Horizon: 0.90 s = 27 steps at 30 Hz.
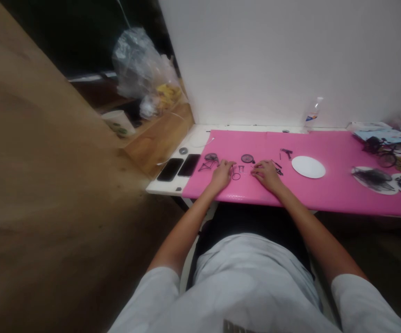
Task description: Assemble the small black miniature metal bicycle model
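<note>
Black ring (236,179) beside the left hand (223,173) seems light, fragile; better pinch its rim. Both this and the right hand (266,174) curl narrowly; whether holding something, I cannot tell.

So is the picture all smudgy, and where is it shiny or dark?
In the head view, the brown board at the left looks smeared; in the head view, the pink mat has a faint shine along its front edge; in the head view, the upper left is nearly black; and in the head view, fine details by the right fingers are too soft to make out.
</note>
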Tool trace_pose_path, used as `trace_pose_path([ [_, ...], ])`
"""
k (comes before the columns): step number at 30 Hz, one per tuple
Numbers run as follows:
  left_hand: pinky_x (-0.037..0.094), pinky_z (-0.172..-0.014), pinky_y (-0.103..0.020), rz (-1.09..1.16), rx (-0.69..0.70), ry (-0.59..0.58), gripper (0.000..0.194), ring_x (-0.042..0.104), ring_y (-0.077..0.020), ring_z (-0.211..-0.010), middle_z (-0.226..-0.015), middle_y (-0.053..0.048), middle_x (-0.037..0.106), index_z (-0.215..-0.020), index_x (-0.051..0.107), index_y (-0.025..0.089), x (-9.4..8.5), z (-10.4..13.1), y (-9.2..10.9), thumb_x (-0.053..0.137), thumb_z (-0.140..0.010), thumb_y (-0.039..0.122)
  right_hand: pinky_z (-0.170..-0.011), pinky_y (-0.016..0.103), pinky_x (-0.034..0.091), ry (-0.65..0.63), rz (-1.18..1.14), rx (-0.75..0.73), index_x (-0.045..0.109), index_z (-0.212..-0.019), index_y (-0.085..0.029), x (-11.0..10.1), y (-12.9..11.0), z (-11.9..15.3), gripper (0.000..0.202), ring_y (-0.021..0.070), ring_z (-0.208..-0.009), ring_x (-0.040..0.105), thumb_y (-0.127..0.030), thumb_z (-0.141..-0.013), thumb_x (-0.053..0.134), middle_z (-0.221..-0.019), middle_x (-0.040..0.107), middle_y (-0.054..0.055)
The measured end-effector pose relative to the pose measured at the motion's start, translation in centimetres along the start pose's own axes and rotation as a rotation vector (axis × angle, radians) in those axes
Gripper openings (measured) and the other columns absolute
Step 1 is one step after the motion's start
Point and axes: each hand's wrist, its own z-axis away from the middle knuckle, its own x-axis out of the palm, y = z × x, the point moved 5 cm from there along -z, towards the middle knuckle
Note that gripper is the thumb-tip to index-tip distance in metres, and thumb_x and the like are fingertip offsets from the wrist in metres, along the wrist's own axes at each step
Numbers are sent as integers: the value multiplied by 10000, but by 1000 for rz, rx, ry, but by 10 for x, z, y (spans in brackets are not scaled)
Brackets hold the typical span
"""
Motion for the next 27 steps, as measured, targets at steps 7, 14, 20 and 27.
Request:
trace_pose_path([
  [7, 555, -891, -395, -158, -14, 1, 321, 689, -277, -1065, -1363, -154, 628, -1371, 617, 200, -4, 1, 11, 424, -1116, 233, -1144, 558, 432, -54, 26, -84, 878, -1022, -260, 4, 2, 0, 170, 336, -1253, 564, -323, -1045, 722, -1236, 768, 107],
  [14, 545, -934, -394, -121, 5, 46, 195, 707, -276, -1106, -1231, -120, 741, -1246, 627, 211, -5, -1, 11, 494, -1119, 276, -1120, 563, 446, -59, 4, -82, 857, -1003, -254, 6, 3, -1, 159, 329, -1205, 601, -310, -1047, 715, -1191, 779, 105],
  [20, 542, -943, -390, -111, 27, 58, 187, 716, -273, -1110, -1235, -116, 758, -1232, 648, 203, -6, -1, 15, 518, -1100, 229, -1107, 572, 451, -12, -11, -59, 842, -1007, -243, 2, 0, 0, 126, 336, -1177, 600, -282, -1020, 723, -1158, 778, 112],
  [27, 546, -940, -387, -112, 66, 60, 202, 717, -270, -1112, -1240, -119, 757, -1232, 663, 195, -6, 0, 16, 508, -1107, 229, -1111, 568, 440, -64, -27, -77, 834, -1011, -245, 4, -2, -2, 153, 325, -1175, 604, -281, -1051, 692, -1171, 778, 112],
])
